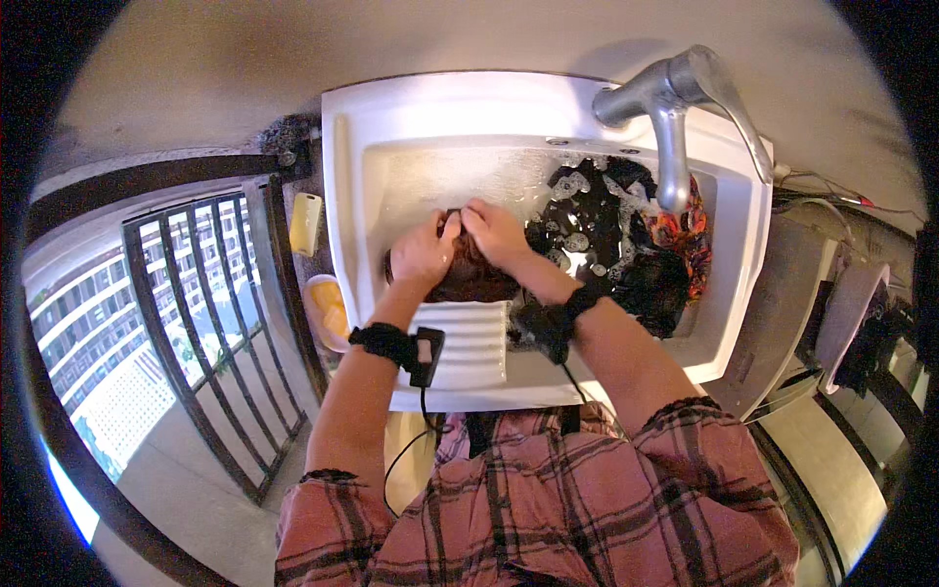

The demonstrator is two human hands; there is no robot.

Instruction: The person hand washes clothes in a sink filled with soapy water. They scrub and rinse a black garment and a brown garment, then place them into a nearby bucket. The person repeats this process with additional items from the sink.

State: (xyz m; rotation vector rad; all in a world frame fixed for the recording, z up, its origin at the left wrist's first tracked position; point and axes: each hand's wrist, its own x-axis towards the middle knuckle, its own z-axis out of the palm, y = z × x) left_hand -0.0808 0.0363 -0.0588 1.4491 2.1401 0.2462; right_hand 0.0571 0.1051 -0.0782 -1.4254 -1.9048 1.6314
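Note:
Both my hands are over the left part of a white laundry sink point(741, 293), close together on a dark brown wet cloth point(477, 275). My left hand point(425, 249) grips the cloth, its thumb near a small dark edge of it. Pinching the same part, my right hand point(495, 231) almost touches the left. The cloth lies at the top of the sink's ribbed washboard point(462, 341). Right of my hands, black clothes point(587, 213) lie in sudsy water, beside an orange and red patterned cloth point(693, 246). The fingertips are partly hidden.
A metal tap point(671, 125) reaches over the sink's right side. Left of the sink are a yellowish bar-shaped object point(304, 224) and a bowl with yellow pieces point(329, 312). Black cables hang from my wrist bands. A barred window point(213, 293) stands at left, a grey appliance point(785, 315) at right.

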